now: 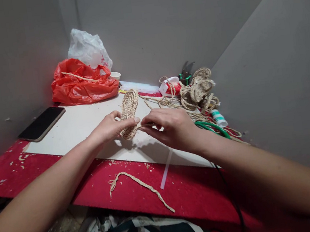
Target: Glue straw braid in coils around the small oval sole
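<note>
My left hand (113, 126) is closed around the lower part of an oval piece of coiled, braided straw (129, 105), thumb across its front. The piece stands tilted upright above a white board. At its lower right edge my right hand (170, 127) is closed in a pinch on a thin straw cord (140, 127) that meets the coil. My fingers hide most of this cord, and I cannot tell whether a small tool is among them. Nearer to me, a loose straw braid (143, 184) with a frayed end lies on the red table cover.
A phone (43, 123) lies at the left, near a red plastic bag (83, 89). Straw braids (197, 89), green-handled cutters (186, 74), a green cable (212, 126) and a striped roll (219, 118) crowd the right. A translucent stick (166, 171) crosses the edge of the white board (73, 126).
</note>
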A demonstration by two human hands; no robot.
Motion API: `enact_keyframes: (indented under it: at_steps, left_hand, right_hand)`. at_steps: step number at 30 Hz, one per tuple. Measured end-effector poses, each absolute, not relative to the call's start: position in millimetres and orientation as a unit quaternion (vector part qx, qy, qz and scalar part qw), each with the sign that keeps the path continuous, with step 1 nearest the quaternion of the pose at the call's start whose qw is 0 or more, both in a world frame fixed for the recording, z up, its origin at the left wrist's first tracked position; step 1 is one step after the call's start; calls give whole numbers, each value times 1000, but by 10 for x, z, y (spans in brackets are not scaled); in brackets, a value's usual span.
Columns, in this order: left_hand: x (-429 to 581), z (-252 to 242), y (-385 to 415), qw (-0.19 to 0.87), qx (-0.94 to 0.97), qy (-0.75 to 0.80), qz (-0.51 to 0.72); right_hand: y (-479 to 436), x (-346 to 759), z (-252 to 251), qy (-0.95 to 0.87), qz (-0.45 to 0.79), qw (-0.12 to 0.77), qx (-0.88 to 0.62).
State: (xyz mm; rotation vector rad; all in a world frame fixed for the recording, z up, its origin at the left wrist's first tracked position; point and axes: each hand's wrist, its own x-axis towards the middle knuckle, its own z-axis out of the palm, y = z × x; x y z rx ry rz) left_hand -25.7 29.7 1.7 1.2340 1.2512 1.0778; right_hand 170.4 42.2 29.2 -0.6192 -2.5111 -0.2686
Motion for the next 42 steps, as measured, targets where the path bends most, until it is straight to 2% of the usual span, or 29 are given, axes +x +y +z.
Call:
enact_keyframes:
  at_steps: [9, 19, 27, 36, 42]
  left_hand:
    - [-243, 58, 253, 526, 535, 504, 429]
    - [-249, 82, 229, 535, 552, 488, 413]
    - [-264, 74, 216, 531, 563, 472, 422]
    - [-234, 27, 235, 602, 493, 399, 486]
    - [-265, 99, 237, 622, 433, 399, 516]
  right_hand:
    - [454, 1747, 396, -926, 68, 260, -266]
    - [464, 1794, 458, -929, 152, 238, -240]
    - [461, 1783, 452, -922, 115, 294, -224]
    - [448, 1806, 437, -922, 121, 287, -228]
    - [438, 1811, 377, -929, 77, 271, -239]
